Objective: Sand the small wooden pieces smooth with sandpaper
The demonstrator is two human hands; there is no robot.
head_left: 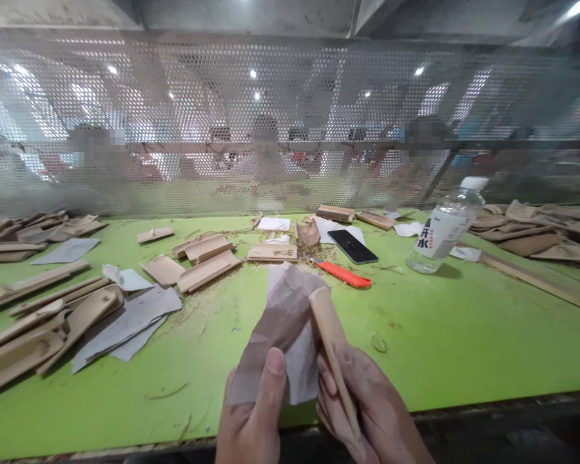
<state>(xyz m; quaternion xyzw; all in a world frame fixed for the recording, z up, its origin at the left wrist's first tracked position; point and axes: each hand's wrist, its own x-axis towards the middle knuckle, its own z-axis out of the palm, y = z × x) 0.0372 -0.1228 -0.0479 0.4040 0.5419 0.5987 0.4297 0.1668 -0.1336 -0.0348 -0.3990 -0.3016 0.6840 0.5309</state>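
My left hand (258, 409) grips a creased grey sheet of sandpaper (290, 322), its thumb pressed on the front face. The sheet's upper part stands up beside the wood. In my right hand (362, 399) is a narrow, pale bamboo strip (329, 328), tilted with its rounded end up; the fingers wrap round its lower half. The sheet and the strip's left edge meet or nearly meet; contact is unclear. Just beyond both hands, a utility knife (345, 274) with an orange-red handle lies on the green tabletop (430, 341).
A black phone (352, 246) and a water bottle (447, 225) are farther back to the right. Bamboo pieces (207, 258) and grey sheets (125, 322) lie at left, with a heap (536, 235) at far right. A perforated metal screen (193, 129) spans the back, with people behind it.
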